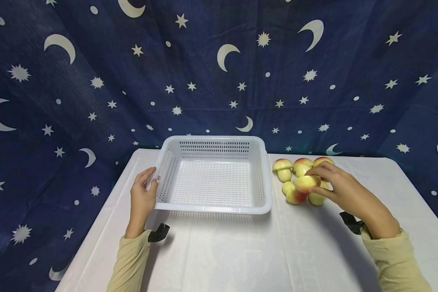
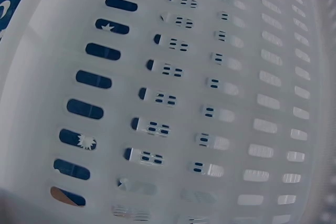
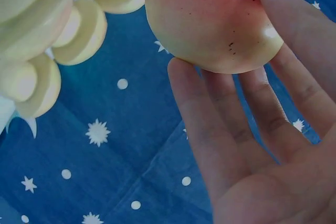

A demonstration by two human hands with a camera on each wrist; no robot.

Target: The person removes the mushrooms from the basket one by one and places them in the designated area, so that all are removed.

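Note:
My right hand [image 1: 344,188] pinches a toy mushroom [image 1: 306,183], yellow with a red-flushed cap, between thumb and fingers. The right wrist view shows its rounded, speckled cap [image 3: 215,22] at the fingertips. Just beneath and around it lie several like mushrooms, among them one at the back left [image 1: 282,169] and one at the front [image 1: 295,195]. A white slotted plastic basket [image 1: 213,209] stands to their left. My left hand [image 1: 143,200] holds its left rim, thumb and fingertips at the edge. The basket's slotted wall [image 2: 173,98] fills the left wrist view.
A white cloth covers the table [image 1: 219,251]. Close behind its far edge hangs a dark blue curtain [image 1: 204,73] with moons and stars. A black strap piece [image 1: 159,232] sits at the left wrist, another [image 1: 351,223] at the right.

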